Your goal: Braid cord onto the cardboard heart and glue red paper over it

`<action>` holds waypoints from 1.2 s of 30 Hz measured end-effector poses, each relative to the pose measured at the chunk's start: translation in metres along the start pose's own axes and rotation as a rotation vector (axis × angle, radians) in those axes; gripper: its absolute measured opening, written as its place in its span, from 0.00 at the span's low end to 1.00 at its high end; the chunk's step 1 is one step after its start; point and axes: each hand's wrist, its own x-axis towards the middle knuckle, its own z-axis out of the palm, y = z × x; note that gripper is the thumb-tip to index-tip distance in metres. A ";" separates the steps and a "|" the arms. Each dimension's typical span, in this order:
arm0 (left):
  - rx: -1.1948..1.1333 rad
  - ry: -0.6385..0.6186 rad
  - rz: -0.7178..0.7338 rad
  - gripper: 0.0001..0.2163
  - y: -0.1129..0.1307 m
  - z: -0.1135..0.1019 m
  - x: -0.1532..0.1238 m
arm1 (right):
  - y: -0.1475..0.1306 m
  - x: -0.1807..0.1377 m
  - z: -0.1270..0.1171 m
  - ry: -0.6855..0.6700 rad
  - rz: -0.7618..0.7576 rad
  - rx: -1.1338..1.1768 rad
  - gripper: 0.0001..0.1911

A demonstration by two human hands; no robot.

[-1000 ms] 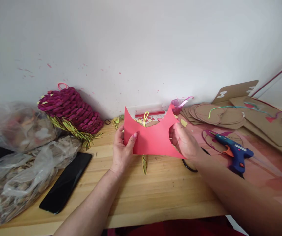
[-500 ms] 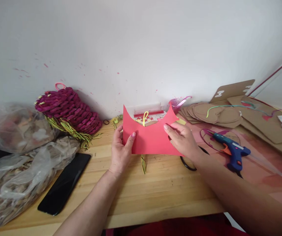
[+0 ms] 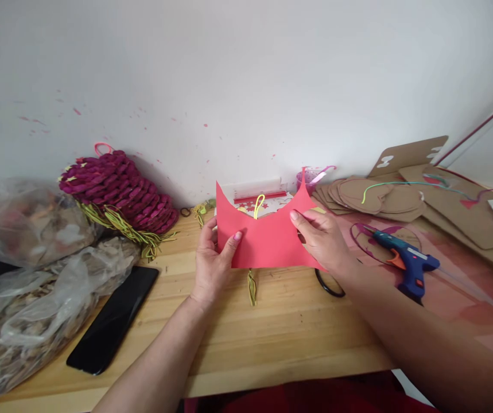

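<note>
Both my hands hold up a red paper sheet [image 3: 267, 241] with a curved cut-out along its top edge, above the wooden table [image 3: 272, 332]. My left hand [image 3: 214, 264] pinches its left edge, thumb in front. My right hand [image 3: 321, 238] grips the right edge, thumb on the front near the upper corner. Behind the sheet a yellow cord loop [image 3: 257, 205] and a white-and-red patterned piece show through the cut-out. A yellow-green tassel [image 3: 252, 287] lies below the sheet.
A blue glue gun [image 3: 407, 261] lies at the right, with cardboard cut-outs [image 3: 379, 198] beyond it. A black phone [image 3: 115, 315] and plastic bags [image 3: 26, 310] are at the left. A magenta woven piece [image 3: 119, 189] leans on the wall. A black ring [image 3: 327, 285] lies under my right wrist.
My right hand shifted from gripping behind the sheet's right edge to pinching it with the thumb in front near the top corner. The sheet stays held up, nearly in place.
</note>
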 end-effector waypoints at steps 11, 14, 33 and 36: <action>-0.007 0.006 -0.054 0.26 0.001 0.000 0.000 | 0.004 0.001 0.002 0.000 0.082 0.140 0.29; -0.004 0.001 -0.061 0.26 0.001 -0.001 0.000 | 0.004 0.001 0.001 -0.003 0.083 0.125 0.29; -0.081 -0.051 -0.216 0.23 0.003 -0.001 0.003 | 0.012 0.005 0.004 -0.071 0.325 0.375 0.26; -0.102 -0.048 -0.205 0.22 0.003 -0.001 0.004 | 0.014 0.007 0.003 -0.122 0.403 0.473 0.23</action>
